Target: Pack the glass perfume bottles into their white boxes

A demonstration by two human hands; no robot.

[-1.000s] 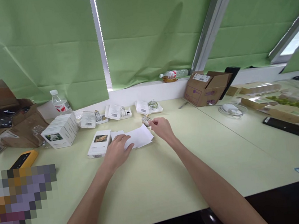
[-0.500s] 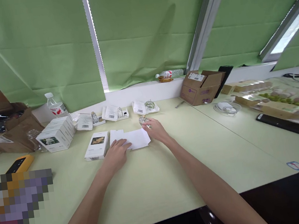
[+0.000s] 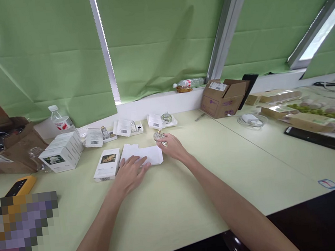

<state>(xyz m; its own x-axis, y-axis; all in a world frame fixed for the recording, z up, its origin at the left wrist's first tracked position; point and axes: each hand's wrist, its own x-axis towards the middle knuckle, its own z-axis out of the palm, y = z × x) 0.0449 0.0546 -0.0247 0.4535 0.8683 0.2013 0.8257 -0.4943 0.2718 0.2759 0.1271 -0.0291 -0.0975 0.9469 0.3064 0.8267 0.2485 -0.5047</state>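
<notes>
My left hand (image 3: 132, 171) rests with its fingers spread on a white folded card piece (image 3: 155, 154), which lies on the table. Between the fingers of my right hand (image 3: 172, 146) is a small clear glass bottle (image 3: 158, 136) with a gold-coloured top, held just past the card's right end. Left of the card lies a flat white box (image 3: 107, 164) with a flower picture. Farther back, an open white tray (image 3: 171, 121) holds a round clear glass piece (image 3: 166, 118), with a barcoded lid (image 3: 155, 121) beside it.
Two more open trays hold small bottles (image 3: 105, 132) (image 3: 133, 126). Left stand white boxes (image 3: 63, 154), a plastic bottle (image 3: 62, 121) and a yellow device (image 3: 20, 186). A cardboard box (image 3: 221, 101), a white cable (image 3: 251, 121) and a black bar (image 3: 318, 140) lie right.
My left hand's fingers have spread wider over the card, and the card has shifted slightly left. My right hand still holds the glass bottle, nearly in place. The view has shifted slightly.
</notes>
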